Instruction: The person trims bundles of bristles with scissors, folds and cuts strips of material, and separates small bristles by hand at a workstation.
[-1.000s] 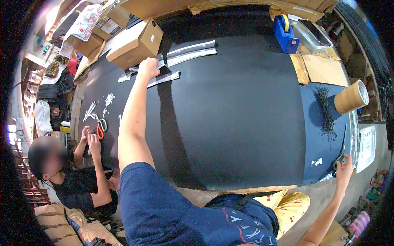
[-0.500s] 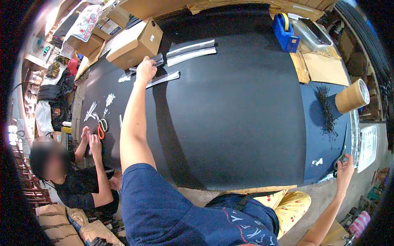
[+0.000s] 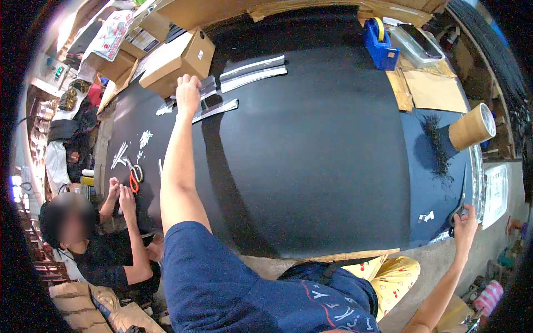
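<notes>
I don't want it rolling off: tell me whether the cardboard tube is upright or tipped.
Upright: the tube stands on the blue sheet, its round end facing up toward the camera.

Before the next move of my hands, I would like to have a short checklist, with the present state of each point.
1. Right hand on the dark scissors: ok, fingers are at the handles.
2. Scissor blades fully closed: cannot tell, they look too thin here.
3. Left hand gripping the grey-and-white strips: cannot tell, it is at them, but the fingertips are unclear.
4. Co-worker's hands apart from yours: ok.
5. Orange-handled scissors out of everyone's hands: ok, they lie loose.
6. Area beside the right hand free of white scraps: not ok, several lie nearby.
</notes>
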`<state>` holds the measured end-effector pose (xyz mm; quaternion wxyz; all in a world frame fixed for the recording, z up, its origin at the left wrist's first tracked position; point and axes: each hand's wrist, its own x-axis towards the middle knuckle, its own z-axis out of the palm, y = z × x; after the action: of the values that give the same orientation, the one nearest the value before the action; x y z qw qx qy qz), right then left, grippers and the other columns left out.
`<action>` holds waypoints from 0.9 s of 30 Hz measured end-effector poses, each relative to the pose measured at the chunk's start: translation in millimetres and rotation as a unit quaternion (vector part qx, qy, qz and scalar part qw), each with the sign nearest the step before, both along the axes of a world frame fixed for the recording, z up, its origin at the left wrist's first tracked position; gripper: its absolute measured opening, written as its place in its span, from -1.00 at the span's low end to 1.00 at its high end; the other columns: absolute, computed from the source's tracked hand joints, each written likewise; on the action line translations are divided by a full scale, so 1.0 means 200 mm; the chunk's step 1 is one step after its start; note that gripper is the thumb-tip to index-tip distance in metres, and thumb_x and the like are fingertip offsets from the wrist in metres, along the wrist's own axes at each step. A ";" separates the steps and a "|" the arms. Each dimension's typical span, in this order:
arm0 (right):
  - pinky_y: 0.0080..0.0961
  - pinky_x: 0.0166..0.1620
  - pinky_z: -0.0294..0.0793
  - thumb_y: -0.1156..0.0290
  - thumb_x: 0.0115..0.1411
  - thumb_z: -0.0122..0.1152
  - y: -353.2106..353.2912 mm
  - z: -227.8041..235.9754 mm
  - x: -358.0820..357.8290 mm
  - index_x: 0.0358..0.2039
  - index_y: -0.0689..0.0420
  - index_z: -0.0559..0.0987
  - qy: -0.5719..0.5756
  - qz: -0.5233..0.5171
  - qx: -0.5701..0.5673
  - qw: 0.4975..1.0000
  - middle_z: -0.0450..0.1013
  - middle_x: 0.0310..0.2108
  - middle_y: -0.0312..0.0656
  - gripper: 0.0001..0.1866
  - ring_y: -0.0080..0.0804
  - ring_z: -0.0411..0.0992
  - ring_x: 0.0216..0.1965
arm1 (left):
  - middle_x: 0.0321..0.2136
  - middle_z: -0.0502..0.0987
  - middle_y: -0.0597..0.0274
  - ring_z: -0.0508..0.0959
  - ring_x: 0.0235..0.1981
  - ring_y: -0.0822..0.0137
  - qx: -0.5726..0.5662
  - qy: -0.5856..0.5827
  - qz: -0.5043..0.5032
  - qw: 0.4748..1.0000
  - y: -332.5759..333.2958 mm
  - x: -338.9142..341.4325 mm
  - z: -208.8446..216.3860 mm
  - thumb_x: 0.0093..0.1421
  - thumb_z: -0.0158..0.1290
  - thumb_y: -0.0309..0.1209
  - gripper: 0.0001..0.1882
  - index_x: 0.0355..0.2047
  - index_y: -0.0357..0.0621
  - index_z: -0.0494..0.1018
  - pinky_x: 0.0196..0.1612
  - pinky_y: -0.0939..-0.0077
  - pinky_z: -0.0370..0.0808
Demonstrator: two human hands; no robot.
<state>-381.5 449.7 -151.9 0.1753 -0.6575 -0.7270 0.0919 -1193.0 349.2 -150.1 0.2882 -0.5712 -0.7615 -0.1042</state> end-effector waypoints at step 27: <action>-0.25 -0.06 0.35 0.13 -0.14 0.40 0.37 0.07 -0.64 -0.30 0.31 0.48 0.071 0.115 0.146 0.980 0.42 -0.23 0.09 -0.46 0.03 0.34 -0.09 | -0.14 0.45 0.15 0.46 -0.11 0.37 -0.149 -0.846 -0.317 0.403 0.30 2.45 -0.06 0.11 0.07 -0.52 -0.57 0.02 -0.26 0.31 0.03 0.51 0.35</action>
<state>-509.3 523.9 -137.9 0.3090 -0.5289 -0.7888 0.0510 -703.6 409.7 -162.7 -0.6462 -0.4264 -0.3845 -0.5027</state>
